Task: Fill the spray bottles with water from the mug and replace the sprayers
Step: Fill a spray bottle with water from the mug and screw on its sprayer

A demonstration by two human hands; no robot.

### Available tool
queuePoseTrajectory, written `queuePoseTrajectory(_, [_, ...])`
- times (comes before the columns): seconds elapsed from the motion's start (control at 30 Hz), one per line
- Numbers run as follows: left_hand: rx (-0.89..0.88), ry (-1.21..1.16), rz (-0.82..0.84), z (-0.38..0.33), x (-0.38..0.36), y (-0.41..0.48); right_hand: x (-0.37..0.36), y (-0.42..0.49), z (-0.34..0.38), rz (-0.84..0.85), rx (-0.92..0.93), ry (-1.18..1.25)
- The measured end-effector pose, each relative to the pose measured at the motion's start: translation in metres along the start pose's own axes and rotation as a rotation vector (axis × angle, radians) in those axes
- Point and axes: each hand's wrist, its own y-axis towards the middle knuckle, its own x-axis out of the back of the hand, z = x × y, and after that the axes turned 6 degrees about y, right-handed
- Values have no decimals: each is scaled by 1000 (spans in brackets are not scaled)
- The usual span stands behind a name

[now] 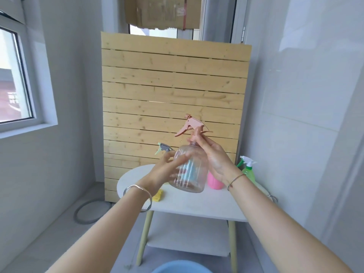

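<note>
Spray bottles are the business here, and the clear spray bottle [190, 170] in hand sits over the middle of the white table [197, 205], tipped a little; I can't tell from here whether its base touches the top. The left hand [167, 170] wraps the ribbed body, its fingers blurred, while the right hand [214, 158] pinches the collar of the pink sprayer [192, 125] at the neck. The bottle looks empty to me, so I'd judge the head is coming off for filling, though the turning direction doesn't show. To do it well, I'd clamp the body firmly, since that thin plastic will flex and slip, turn only the collar, and lift the head straight up so the dip tube clears the neck. At two o'clock from the bottle stands a green spray bottle [249, 172], and just beside it a pink container [213, 183], half hidden behind the wrist, possibly the mug. At ten o'clock a mint-and-grey sprayer [163, 148] peeks out; at eight o'clock lies a yellow cloth [158, 196], handy for drips.
</note>
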Motion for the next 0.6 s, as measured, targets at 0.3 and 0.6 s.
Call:
queuePoseTrajectory(0.3, [-22,84,50,-9,-17,-9,4,-13,-3,-32,18,74])
queuePoseTrajectory(0.6, [15,-142,80,-15,-18,-9,2,-9,8,83,-21,116])
